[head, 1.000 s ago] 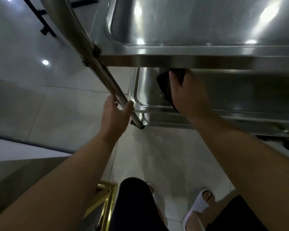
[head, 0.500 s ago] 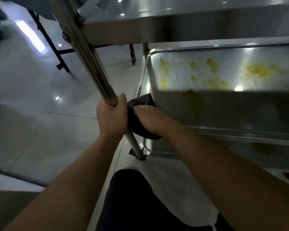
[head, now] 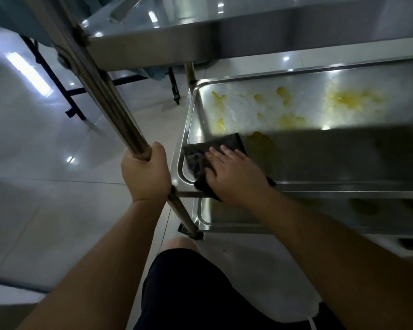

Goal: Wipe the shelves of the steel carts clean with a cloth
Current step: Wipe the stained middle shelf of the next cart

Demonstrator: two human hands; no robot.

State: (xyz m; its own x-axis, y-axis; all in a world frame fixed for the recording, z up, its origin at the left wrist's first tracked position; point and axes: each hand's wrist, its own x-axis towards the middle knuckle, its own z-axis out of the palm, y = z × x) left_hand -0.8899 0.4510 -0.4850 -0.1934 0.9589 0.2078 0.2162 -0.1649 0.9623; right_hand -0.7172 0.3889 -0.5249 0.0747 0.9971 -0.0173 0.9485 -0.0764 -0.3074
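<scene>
The steel cart's middle shelf (head: 343,163) is a shallow tray smeared with several yellow stains (head: 351,101) across its far half. My right hand (head: 234,173) lies flat with straight fingers on a dark cloth (head: 200,153), pressing it onto the shelf's near left corner. My left hand (head: 146,173) grips the cart's slanted steel post (head: 110,101) just left of that corner. The top shelf (head: 260,32) overhangs above, and the bottom shelf (head: 272,217) shows below, partly hidden by my right arm.
Glossy pale floor tiles (head: 57,198) spread to the left. A black metal frame (head: 74,108) stands on the floor behind the cart. My knee in dark shorts (head: 191,282) is close to the cart's near corner foot (head: 191,231).
The view dropped from above the cart to the level of the middle shelf. My right hand carried the cloth from beside the post onto the shelf's near left corner and flattened on it. My left hand kept its grip on the post.
</scene>
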